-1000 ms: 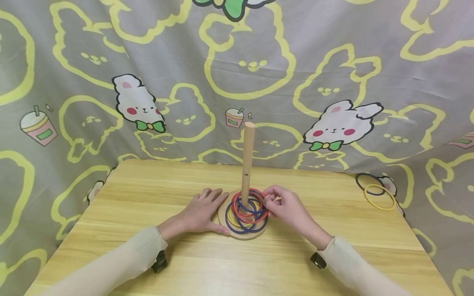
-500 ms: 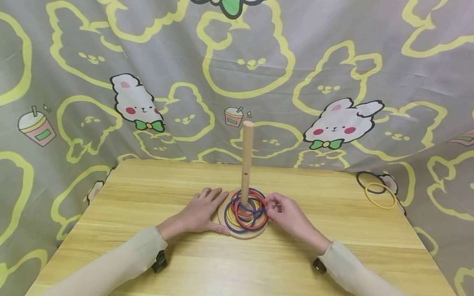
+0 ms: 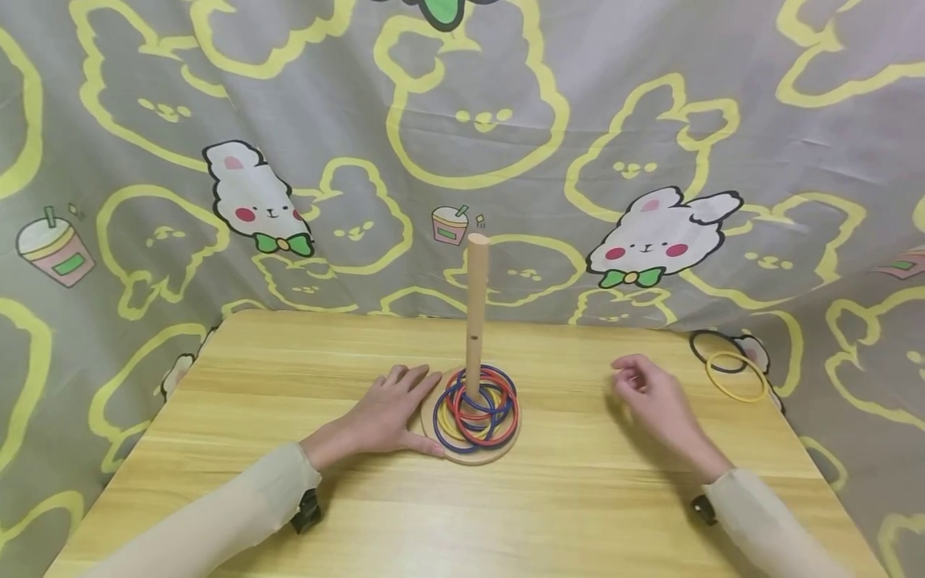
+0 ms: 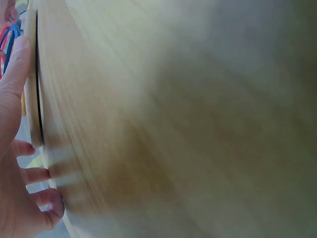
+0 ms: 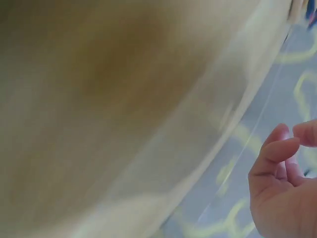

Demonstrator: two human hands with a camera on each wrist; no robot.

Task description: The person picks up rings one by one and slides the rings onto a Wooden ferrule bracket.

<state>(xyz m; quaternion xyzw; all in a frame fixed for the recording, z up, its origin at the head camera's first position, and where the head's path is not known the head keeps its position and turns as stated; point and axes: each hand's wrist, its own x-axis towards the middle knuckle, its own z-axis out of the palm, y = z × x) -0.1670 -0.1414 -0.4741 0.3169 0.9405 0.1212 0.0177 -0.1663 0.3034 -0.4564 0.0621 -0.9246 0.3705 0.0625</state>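
Note:
An upright wooden peg (image 3: 477,305) stands on a round wooden base (image 3: 473,459) in the head view. Red, blue and yellow rings lie loosely piled around its foot, a red ring (image 3: 517,417) among the topmost. My left hand (image 3: 383,413) rests at the base's left side with fingers spread. Its thumb (image 4: 17,64) lies along the base edge in the left wrist view. Right of the base, my right hand (image 3: 661,401) is over the table with loosely bent fingers and holds nothing. In the right wrist view a small gap shows between its thumb and fingertips.
A dark ring (image 3: 692,345) and a yellow ring (image 3: 737,398) overlap at the table's far right corner. The wooden table (image 3: 564,514) backs onto a grey curtain (image 3: 347,96) with rabbit prints, which also hangs at both sides.
My right hand has left the rings at the peg and moved right, toward the far right corner. A red ring has settled lower on the pile. My left hand has stayed at the base.

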